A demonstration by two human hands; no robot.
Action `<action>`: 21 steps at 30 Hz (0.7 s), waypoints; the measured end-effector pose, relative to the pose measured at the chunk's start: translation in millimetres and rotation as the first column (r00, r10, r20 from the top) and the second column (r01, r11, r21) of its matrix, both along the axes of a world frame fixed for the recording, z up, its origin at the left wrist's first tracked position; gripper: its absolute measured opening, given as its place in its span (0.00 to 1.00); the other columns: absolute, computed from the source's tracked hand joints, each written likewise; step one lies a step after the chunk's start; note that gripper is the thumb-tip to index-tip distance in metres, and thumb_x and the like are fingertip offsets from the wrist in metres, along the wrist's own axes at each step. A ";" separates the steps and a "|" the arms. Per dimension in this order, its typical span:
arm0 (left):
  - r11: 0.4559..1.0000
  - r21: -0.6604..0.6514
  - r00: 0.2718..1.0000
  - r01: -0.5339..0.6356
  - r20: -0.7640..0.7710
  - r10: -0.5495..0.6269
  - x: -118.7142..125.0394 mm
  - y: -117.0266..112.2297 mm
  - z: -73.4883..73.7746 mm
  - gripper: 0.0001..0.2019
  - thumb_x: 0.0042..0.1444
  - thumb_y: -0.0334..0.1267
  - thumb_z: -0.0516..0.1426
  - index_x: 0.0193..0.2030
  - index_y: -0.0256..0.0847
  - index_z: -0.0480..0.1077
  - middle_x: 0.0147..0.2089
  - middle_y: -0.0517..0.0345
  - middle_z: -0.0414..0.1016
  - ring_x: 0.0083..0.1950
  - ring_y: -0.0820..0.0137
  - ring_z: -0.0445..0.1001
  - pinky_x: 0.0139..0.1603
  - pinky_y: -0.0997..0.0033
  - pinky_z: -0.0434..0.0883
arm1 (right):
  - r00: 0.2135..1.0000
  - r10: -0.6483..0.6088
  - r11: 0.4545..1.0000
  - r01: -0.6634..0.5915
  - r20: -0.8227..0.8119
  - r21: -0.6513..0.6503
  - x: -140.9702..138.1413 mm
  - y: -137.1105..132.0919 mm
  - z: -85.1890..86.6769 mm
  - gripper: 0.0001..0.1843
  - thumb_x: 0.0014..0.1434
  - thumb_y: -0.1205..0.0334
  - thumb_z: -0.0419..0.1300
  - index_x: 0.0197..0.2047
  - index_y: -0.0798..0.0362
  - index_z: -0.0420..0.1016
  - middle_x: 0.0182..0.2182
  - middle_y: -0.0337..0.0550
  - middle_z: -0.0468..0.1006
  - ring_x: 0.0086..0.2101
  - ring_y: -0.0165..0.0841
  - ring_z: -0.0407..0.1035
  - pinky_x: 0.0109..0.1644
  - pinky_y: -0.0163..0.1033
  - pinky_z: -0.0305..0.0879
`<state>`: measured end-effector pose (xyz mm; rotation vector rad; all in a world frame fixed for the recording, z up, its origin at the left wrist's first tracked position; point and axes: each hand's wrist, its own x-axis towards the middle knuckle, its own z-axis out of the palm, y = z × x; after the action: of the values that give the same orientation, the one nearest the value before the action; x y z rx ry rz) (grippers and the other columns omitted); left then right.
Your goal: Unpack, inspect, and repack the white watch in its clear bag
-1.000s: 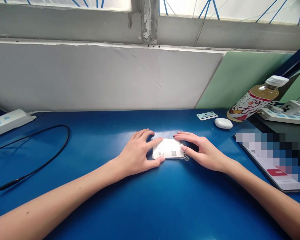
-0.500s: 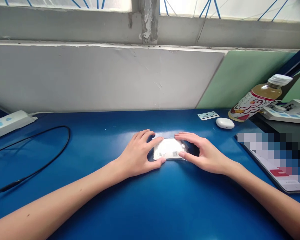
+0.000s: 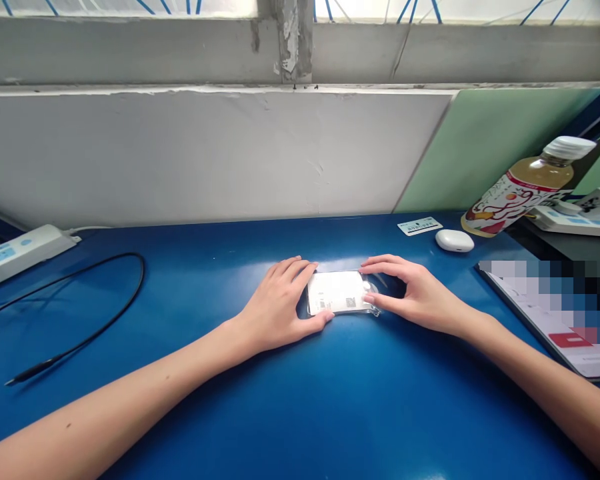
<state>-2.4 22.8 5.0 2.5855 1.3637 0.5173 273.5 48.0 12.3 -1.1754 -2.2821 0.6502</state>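
Observation:
A white card [image 3: 336, 291] in a clear plastic sleeve lies flat on the blue tabletop [image 3: 300, 407], with a small square code and faint print on its face. My left hand [image 3: 279, 300] grips its left end, thumb on the near edge and fingers at the far edge. At the other end, my right hand [image 3: 414, 292] holds the sleeve's right side, thumb at the near corner and fingertips at the far one. Glare washes out part of the card's face.
To the left lie a black cable [image 3: 125, 310] and a white power strip [image 3: 27, 250]. On the right are a small printed card [image 3: 420, 226], a white earbud case [image 3: 455, 241], a drink bottle [image 3: 523, 190], a tablet-like screen [image 3: 545, 320] and another power strip [image 3: 580, 222]. A wall [image 3: 205, 160] stands behind.
My right hand has shifted slightly right and away from me, and more of the sleeve's right edge shows. My left index finger has drawn back off the card's face. The camera view moved slightly.

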 end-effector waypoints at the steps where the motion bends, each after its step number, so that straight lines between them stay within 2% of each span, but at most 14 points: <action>1: 1.000 0.001 1.000 -0.002 0.007 0.002 -0.1 0.2 -0.2 0.36 0.58 0.58 0.58 0.66 0.35 0.62 0.65 0.39 0.67 0.69 0.46 0.61 0.68 0.44 0.61 | 1.000 -0.008 1.000 0.008 0.008 0.005 -1.2 -1.7 0.0 0.22 0.58 0.46 0.65 0.51 0.48 0.78 0.54 0.49 0.77 0.53 0.46 0.72 0.58 0.52 0.69; 6: 1.000 0.008 1.000 0.014 0.015 -0.014 -1.1 0.7 -0.3 0.33 0.57 0.59 0.59 0.62 0.37 0.66 0.63 0.41 0.68 0.67 0.46 0.62 0.66 0.45 0.62 | 0.993 -0.110 0.991 0.106 0.039 0.083 -10.8 -11.4 -3.4 0.21 0.56 0.45 0.66 0.46 0.51 0.78 0.51 0.53 0.78 0.51 0.49 0.73 0.53 0.54 0.72; 9: 1.000 0.010 1.000 0.022 0.016 -0.022 -1.4 0.8 -0.3 0.33 0.57 0.59 0.59 0.60 0.36 0.66 0.63 0.40 0.68 0.67 0.46 0.62 0.66 0.45 0.62 | 0.989 -0.138 0.984 0.131 0.052 0.118 -15.0 -15.0 -6.3 0.20 0.60 0.46 0.63 0.48 0.52 0.79 0.51 0.53 0.80 0.52 0.49 0.73 0.55 0.54 0.72; 12: 1.000 0.013 1.000 0.022 0.022 -0.022 -0.9 0.2 -0.1 0.32 0.57 0.58 0.60 0.59 0.35 0.67 0.62 0.40 0.69 0.67 0.46 0.62 0.67 0.45 0.61 | 0.991 -0.101 0.982 0.085 0.091 0.166 -15.1 -16.5 -8.7 0.20 0.67 0.54 0.55 0.55 0.56 0.77 0.54 0.54 0.80 0.54 0.46 0.74 0.57 0.52 0.72; 16: 1.000 0.011 1.000 0.016 0.024 -0.016 0.1 -0.5 1.6 0.31 0.57 0.57 0.60 0.59 0.36 0.67 0.61 0.41 0.70 0.67 0.47 0.62 0.67 0.46 0.61 | 0.980 -0.019 0.973 -0.027 0.198 0.228 -12.8 -17.6 -10.8 0.23 0.69 0.63 0.48 0.62 0.61 0.71 0.58 0.57 0.76 0.57 0.46 0.72 0.58 0.51 0.72; 18: 1.000 0.006 1.000 0.015 0.019 -0.015 0.3 -0.2 2.3 0.30 0.58 0.56 0.60 0.59 0.36 0.67 0.61 0.41 0.70 0.67 0.46 0.62 0.67 0.45 0.61 | 0.979 0.016 0.973 -0.062 0.205 0.224 -11.4 -17.3 -10.1 0.23 0.69 0.67 0.47 0.62 0.61 0.71 0.59 0.56 0.75 0.58 0.46 0.71 0.57 0.50 0.73; 21: 1.000 0.005 1.000 0.014 0.005 -0.014 -0.1 0.7 2.3 0.30 0.57 0.56 0.60 0.59 0.35 0.67 0.62 0.40 0.69 0.67 0.46 0.62 0.66 0.44 0.62 | 0.988 0.022 0.986 -0.046 0.155 0.158 -6.9 -13.9 -6.8 0.22 0.68 0.68 0.47 0.61 0.56 0.72 0.54 0.50 0.80 0.51 0.44 0.77 0.51 0.46 0.77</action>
<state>-2.5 23.5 7.3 2.5941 1.3439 0.5258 266.6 34.1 5.5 -1.1456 -2.4355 0.3903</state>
